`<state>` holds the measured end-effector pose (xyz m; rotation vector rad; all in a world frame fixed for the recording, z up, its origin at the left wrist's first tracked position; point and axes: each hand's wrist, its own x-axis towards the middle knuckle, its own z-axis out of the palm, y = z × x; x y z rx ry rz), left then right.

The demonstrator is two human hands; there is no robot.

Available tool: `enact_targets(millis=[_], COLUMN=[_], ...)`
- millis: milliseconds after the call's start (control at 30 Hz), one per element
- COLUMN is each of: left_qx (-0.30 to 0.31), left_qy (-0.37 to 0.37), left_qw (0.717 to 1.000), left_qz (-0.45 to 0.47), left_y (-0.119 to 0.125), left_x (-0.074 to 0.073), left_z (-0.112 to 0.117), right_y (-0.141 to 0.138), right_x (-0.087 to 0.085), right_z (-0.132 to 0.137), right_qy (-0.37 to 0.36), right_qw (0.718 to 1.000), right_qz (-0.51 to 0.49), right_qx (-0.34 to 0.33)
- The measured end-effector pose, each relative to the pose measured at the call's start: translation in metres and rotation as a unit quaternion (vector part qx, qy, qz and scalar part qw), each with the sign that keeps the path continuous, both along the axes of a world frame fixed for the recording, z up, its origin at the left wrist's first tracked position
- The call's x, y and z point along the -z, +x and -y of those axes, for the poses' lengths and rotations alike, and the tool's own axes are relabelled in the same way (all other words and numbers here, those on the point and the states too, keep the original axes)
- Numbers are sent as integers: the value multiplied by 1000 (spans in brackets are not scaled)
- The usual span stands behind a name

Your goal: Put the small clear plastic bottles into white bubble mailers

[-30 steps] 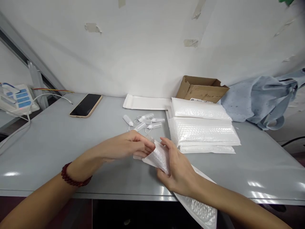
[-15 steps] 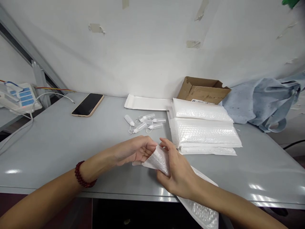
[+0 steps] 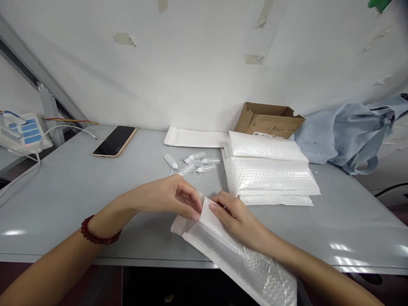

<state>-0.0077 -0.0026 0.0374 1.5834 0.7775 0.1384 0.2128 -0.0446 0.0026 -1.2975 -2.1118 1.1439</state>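
Observation:
A white bubble mailer [image 3: 242,255] slants from the middle of the table down over its front edge. My right hand [image 3: 234,214] is closed on the mailer's upper side, thumb on top. At the mailer's open end, my left hand [image 3: 178,199] has its thumb and fingers closed together on the edge; whether anything else is inside them is hidden. A dark red bead bracelet [image 3: 98,236] circles the left wrist. Beyond the left hand lie several small clear squeeze bottles [image 3: 204,168] with white caps.
Bubble mailers [image 3: 274,176] are stacked on the right, with another mailer [image 3: 196,138] by the wall. Behind them are a cardboard box [image 3: 270,123] and a light blue cloth bag [image 3: 331,131]. A phone [image 3: 114,142] and a white cable [image 3: 40,148] lie left on the grey table [image 3: 63,191].
The mailer has flattened out and its open end now points up-left. My left hand has turned palm down onto that end, and my right hand has shifted its hold along the edge.

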Motion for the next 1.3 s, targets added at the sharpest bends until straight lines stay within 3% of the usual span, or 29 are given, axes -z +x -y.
enact_targets(millis=[100,267,500,633,733,867,1000,1133,1300], left_qx=[-5,-170,-138,-136,-166,-225,-158,-66,-85], left_qy=[25,132,52,17,26,-2,-37,-80,-79], left_qw=[999,973,984,990,985,974,986,994,993], left_qz=[-21,-84,-97,-44,-29,-18,-38,-26,35], left_y=[3,3,11,18,17,7,-2,-2,-1], left_x=[-2,-1,14,18,17,7,-4,0,9], left_z=[3,5,11,10,8,4,0,-1,-4], right_y=[-3,-4,-4,-4,-5,-8,-9,-8,-4], right_x=[4,8,12,11,11,12,12,8,7], right_z=[0,-1,-2,0,-2,-5,-3,1,-1], right_qy=[-11,28,-19,-134,-208,-237,-219,-217,-247], right_qw=[1000,999,996,978,954,936,931,925,901], right_qz=[-4,-4,-49,-155,-213,-251,-266,-292,-348], right_qx=[2,46,76,48,26,72,117,110,73])
